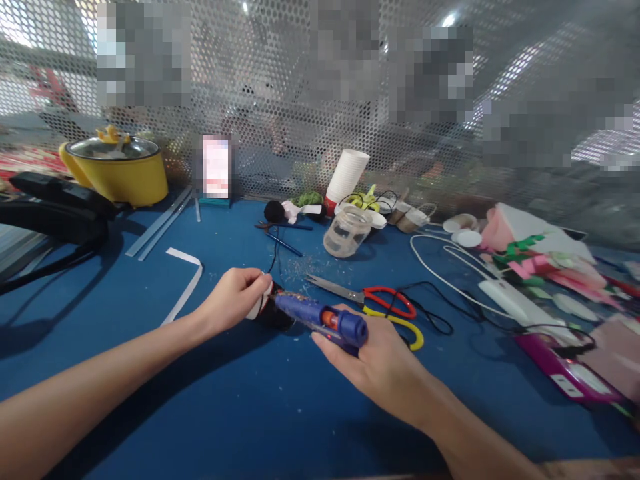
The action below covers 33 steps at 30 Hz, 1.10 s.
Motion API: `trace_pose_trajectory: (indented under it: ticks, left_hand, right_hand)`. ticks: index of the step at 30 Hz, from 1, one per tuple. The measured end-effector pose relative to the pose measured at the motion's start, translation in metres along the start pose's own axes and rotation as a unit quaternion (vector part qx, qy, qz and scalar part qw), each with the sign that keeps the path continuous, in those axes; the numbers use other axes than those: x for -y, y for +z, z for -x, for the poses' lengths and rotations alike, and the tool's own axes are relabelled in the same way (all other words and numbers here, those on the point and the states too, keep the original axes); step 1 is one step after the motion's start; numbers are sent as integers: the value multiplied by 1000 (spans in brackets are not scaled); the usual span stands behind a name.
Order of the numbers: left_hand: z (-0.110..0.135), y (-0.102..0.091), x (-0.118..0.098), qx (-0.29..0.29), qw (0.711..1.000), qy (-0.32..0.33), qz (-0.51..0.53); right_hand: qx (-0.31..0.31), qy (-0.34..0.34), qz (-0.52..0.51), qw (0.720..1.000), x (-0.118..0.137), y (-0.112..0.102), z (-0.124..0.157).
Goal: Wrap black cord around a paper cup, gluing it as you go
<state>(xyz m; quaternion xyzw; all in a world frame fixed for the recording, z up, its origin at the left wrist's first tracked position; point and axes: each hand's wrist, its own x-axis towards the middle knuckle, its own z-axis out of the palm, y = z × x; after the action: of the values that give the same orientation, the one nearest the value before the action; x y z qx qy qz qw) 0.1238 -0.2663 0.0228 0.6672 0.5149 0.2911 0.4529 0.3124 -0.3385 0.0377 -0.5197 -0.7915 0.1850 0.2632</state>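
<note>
Blue glue gun [305, 311] partly hides the black-and-white object [279, 319].

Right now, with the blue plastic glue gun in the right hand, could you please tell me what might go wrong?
The nozzle of the blue plastic glue gun points close to the left hand, which holds a small white-and-black object, so hot glue might touch the fingers. The metal scissors with red and yellow handles lie beside the right hand, so a sideways move could knock them.
</note>
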Motion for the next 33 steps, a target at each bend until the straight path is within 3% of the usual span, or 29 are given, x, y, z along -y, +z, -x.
trace_pose_trajectory:
  ticks: [20, 33]
  left_hand:
    - [-2, 0, 0, 2, 1000, 11, -26]
    - [-1, 0, 4, 1, 1000, 12, -22]
  right_hand:
    - [-11, -15, 13, 1000, -4, -1, -1]
    - [31, -18, 11, 999, 3, -1, 4]
